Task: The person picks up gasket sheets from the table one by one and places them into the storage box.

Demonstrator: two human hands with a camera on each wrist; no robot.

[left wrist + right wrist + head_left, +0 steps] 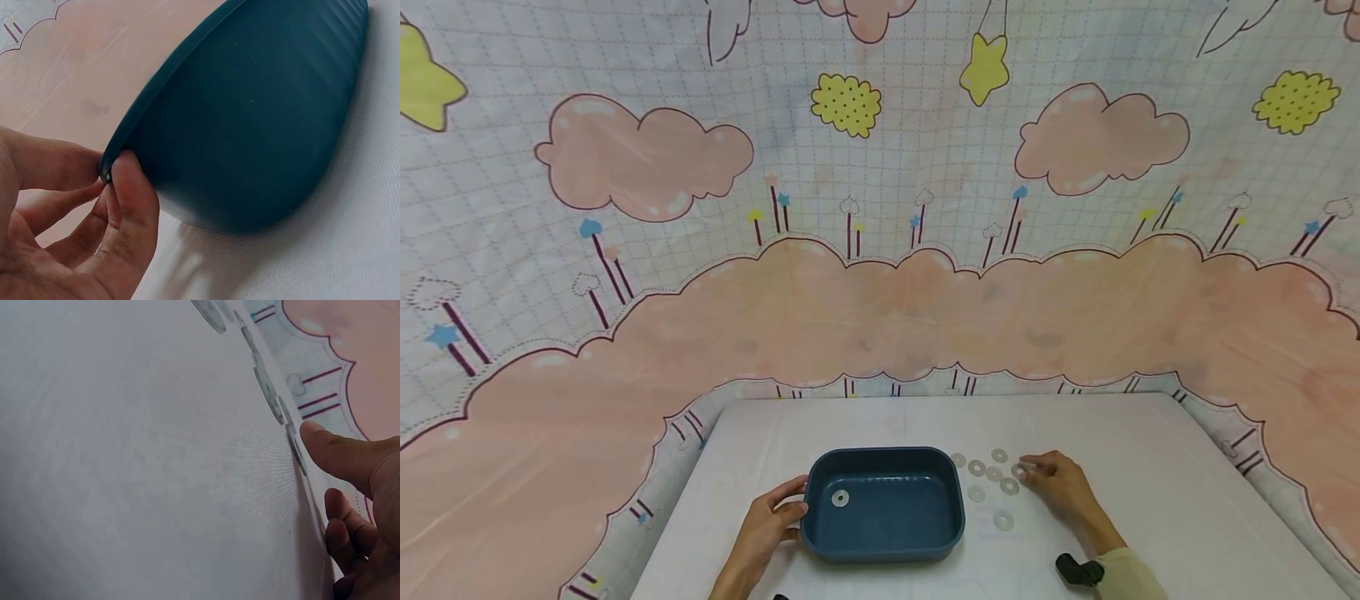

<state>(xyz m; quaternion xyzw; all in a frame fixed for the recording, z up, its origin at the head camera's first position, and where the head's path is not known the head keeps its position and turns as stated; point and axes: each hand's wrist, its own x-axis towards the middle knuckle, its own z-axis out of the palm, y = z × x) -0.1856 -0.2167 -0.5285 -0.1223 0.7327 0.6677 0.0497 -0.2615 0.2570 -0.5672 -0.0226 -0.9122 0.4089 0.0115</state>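
Note:
A dark blue rectangular plastic tray (882, 554) stands on the white tabletop, with one pale flat ring like a washer (840, 498) lying inside at its left. My left hand (765, 527) pinches the tray's left rim between thumb and fingers; the left wrist view shows the tray wall (250, 125) close up. To the right of the tray, my right hand (1063, 486) is low over the table, fingertips beside the nearest washer (1017, 471). In the right wrist view a gap separates the thumb (337, 453) from the bent fingers, and no washer shows between them.
Several more washers, such as a lower one (1003, 520) and an upper one (999, 455), lie flat between tray and right hand. A cloud-patterned cloth (880, 317) hangs behind the table. A black device (1078, 571) sits at the right wrist.

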